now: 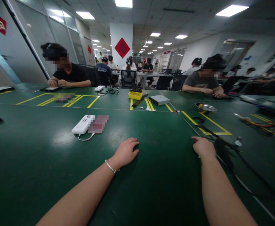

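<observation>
My left hand [127, 152] rests on the green tabletop [161, 175] with its fingers loosely spread and nothing in them. A bracelet circles that wrist. My right hand [203, 147] lies farther right on the table, one finger stretched out to the left. Its other fingers are partly hidden, and I see nothing held in it. Close beside it on the right runs a thick black cable [224, 153]. Beyond my left hand, to its left, lies a white power bank [82, 125] marked 15. A short white cord [87, 139] loops from it beside a blurred-out reddish, flat object [99, 124].
Farther back are a yellow tray [135, 95], a grey box [159, 100] and a metal bowl [205, 107]. Yellow tape [218, 133] marks areas on the table. Bundled wires [257, 121] lie at right. Two people sit across the table, one left, one right.
</observation>
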### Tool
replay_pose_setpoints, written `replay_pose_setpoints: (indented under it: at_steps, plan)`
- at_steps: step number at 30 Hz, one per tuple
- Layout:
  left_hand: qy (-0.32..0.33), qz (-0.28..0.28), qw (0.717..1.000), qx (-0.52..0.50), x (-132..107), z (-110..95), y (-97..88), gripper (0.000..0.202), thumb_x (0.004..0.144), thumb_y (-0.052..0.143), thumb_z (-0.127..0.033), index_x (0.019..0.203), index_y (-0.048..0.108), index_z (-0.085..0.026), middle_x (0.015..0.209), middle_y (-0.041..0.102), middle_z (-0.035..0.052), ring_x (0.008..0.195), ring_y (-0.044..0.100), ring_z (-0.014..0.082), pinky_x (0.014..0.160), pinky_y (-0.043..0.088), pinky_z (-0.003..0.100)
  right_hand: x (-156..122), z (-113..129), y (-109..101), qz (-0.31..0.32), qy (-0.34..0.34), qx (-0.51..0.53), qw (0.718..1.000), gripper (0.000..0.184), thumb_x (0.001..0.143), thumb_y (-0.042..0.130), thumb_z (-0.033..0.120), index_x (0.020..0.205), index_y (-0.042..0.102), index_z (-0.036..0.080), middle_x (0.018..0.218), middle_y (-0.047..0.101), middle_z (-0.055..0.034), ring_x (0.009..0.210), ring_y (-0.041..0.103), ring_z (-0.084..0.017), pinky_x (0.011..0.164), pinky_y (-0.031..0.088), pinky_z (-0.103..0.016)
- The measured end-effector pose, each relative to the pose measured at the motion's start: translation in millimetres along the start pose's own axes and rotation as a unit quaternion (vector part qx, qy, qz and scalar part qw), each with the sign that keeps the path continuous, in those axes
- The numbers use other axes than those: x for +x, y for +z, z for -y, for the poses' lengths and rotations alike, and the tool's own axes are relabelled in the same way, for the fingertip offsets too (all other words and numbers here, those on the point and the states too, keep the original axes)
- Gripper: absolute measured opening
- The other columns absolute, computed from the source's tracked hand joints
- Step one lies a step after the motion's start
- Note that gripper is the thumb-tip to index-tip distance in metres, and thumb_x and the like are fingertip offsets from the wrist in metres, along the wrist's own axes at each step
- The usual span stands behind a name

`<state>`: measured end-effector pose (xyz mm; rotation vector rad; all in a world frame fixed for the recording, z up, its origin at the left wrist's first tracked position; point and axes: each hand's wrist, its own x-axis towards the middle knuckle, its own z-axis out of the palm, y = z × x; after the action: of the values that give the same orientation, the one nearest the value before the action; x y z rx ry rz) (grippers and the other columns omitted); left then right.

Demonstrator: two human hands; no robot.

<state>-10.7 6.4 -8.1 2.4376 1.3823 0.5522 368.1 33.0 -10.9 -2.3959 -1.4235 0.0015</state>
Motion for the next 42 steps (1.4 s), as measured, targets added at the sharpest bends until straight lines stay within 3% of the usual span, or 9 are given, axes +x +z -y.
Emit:
replay_pose_setpoints:
  at_steps: [4,24,26,28,31,33,35,38,42]
  plan:
    - [-0.003,0.003,1.0,-0.007,0,-1,-1.5,0.037,0.077,0.046,-0.032,0.112,0.052,-0.02,0.125,0.047,0.0064,0.117,0.038,0.0212,0.099,0.028,0.036,-2,7,-5,0.045,0.022,-0.049,0.998,0.032,0.065,0.048,0.025,0.092,0.065,0.026,0.093,0.063,-0.0087,0.083,0.056,-0.026,0.067,0.045,-0.037]
    - [-0.015,-0.003,0.999,-0.03,0,-5,-4.8,0.033,0.076,0.048,-0.03,0.107,0.055,-0.02,0.121,0.05,0.005,0.115,0.04,0.0208,0.099,0.027,0.036,-13,25,-9,-0.041,0.065,0.008,0.997,0.035,0.077,0.038,0.034,0.102,0.058,0.02,0.09,0.062,-0.0117,0.082,0.056,-0.026,0.066,0.042,-0.036]
    - [-0.033,-0.017,0.998,-0.05,0,-8,-7.1,0.032,0.077,0.046,-0.03,0.106,0.055,-0.02,0.116,0.054,0.0052,0.11,0.044,0.0206,0.097,0.03,0.035,-18,43,-10,-0.065,-0.011,0.025,0.997,0.033,0.078,0.039,0.034,0.1,0.058,0.019,0.092,0.062,-0.0099,0.084,0.055,-0.024,0.069,0.042,-0.035]
    - [-0.058,-0.03,0.994,-0.084,0,-10,-8.6,0.032,0.079,0.043,-0.032,0.108,0.053,-0.021,0.108,0.058,0.0051,0.103,0.05,0.0201,0.091,0.036,0.034,-31,70,-9,-0.074,-0.151,0.057,0.984,0.03,0.078,0.04,0.031,0.098,0.058,0.019,0.096,0.061,-0.0074,0.088,0.053,-0.022,0.076,0.041,-0.034]
    - [-0.08,-0.036,0.983,-0.162,2,-10,-7.4,0.035,0.082,0.039,-0.036,0.112,0.047,-0.021,0.098,0.062,0.0034,0.091,0.056,0.0179,0.079,0.043,0.03,-64,117,-5,-0.04,-0.377,0.102,0.92,0.024,0.08,0.041,0.026,0.094,0.059,0.02,0.096,0.061,-0.0055,0.092,0.051,-0.02,0.082,0.038,-0.034]
    - [-0.085,-0.041,0.972,-0.215,3,-9,-4.5,0.037,0.082,0.039,-0.036,0.114,0.045,-0.02,0.093,0.063,0.0024,0.084,0.058,0.0159,0.075,0.044,0.028,-91,144,-1,-0.01,-0.472,0.121,0.873,0.021,0.081,0.041,0.023,0.093,0.059,0.02,0.092,0.061,-0.005,0.09,0.051,-0.019,0.081,0.039,-0.032]
    - [-0.087,-0.04,0.964,-0.249,5,-7,-1.5,0.034,0.081,0.04,-0.035,0.11,0.047,-0.019,0.09,0.064,0.0018,0.081,0.058,0.0147,0.073,0.044,0.026,-113,162,4,0.017,-0.525,0.127,0.841,0.02,0.082,0.041,0.022,0.092,0.059,0.02,0.09,0.061,-0.0048,0.088,0.051,-0.018,0.08,0.039,-0.031]
    - [-0.077,-0.018,0.957,-0.278,7,-6,0.7,0.024,0.08,0.042,-0.031,0.096,0.055,-0.019,0.083,0.064,0.0008,0.076,0.058,0.0133,0.07,0.044,0.025,-132,173,7,0.039,-0.543,0.133,0.828,0.021,0.082,0.04,0.022,0.092,0.058,0.02,0.089,0.061,-0.0049,0.085,0.051,-0.017,0.079,0.04,-0.03]
    - [-0.085,-0.001,0.931,-0.354,8,-8,-1.6,0.022,0.077,0.046,-0.025,0.095,0.055,-0.016,0.081,0.064,0.0017,0.072,0.057,0.0117,0.067,0.044,0.023,-121,165,3,0.067,-0.543,0.14,0.825,0.032,0.08,0.045,0.033,0.11,0.051,0.022,0.1,0.06,-0.004,0.091,0.051,-0.016,0.082,0.04,-0.029]
